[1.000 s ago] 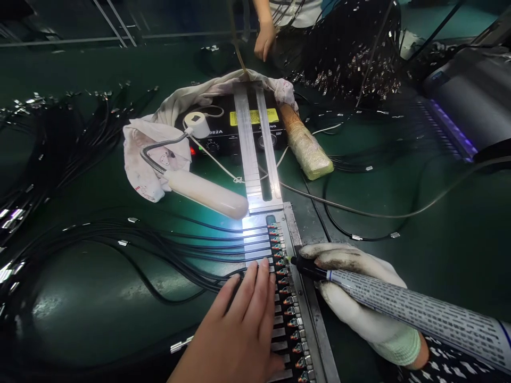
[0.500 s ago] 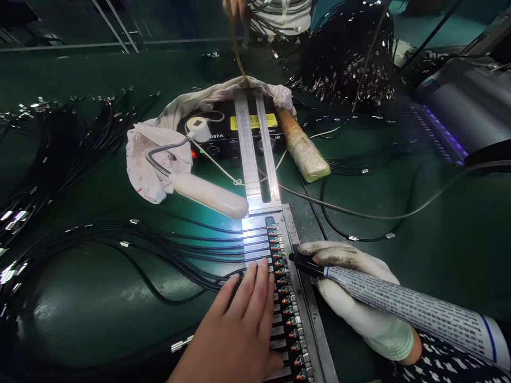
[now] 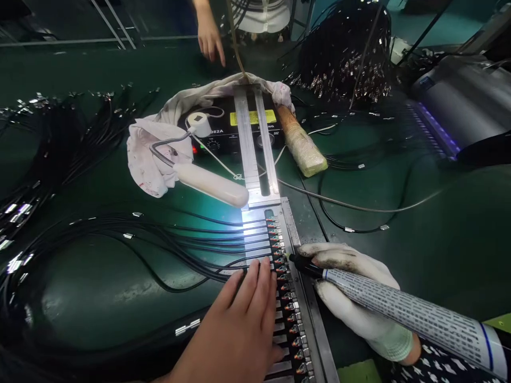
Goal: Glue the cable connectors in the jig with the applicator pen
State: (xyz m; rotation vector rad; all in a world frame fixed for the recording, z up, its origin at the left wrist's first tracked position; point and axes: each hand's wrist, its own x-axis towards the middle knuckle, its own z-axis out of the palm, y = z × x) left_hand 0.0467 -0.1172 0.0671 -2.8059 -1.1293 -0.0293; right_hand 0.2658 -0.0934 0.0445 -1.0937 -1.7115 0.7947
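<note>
My left hand [image 3: 243,319] is bare and lies with fingers stretched out over the near cables, beside the metal fixture [image 3: 290,226]. Several black cables [image 3: 215,242] run in from the left, with their connector ends [image 3: 285,287] lined up in a row along the fixture. My right hand [image 3: 355,287], in a stained white glove, is closed around a long dispensing syringe [image 3: 403,306] covered in small print. Its black nozzle [image 3: 301,263] points left, and the tip is right at the connector row, just right of my left fingertips. A greenish spot shows by the tip.
A white lamp [image 3: 211,184] on a flexible neck lights the fixture. Behind stands a black control box [image 3: 223,122] draped with a cloth [image 3: 149,159]. A wrapped handle [image 3: 305,149] lies right of it. Cable bundles [image 3: 347,53] lie around. Across the table is a co-worker's hand [image 3: 209,40].
The syringe tip has shifted slightly along the connector row toward me. My left hand stays in place. The co-worker's arm now hangs lower and further left. The view has tilted slightly.
</note>
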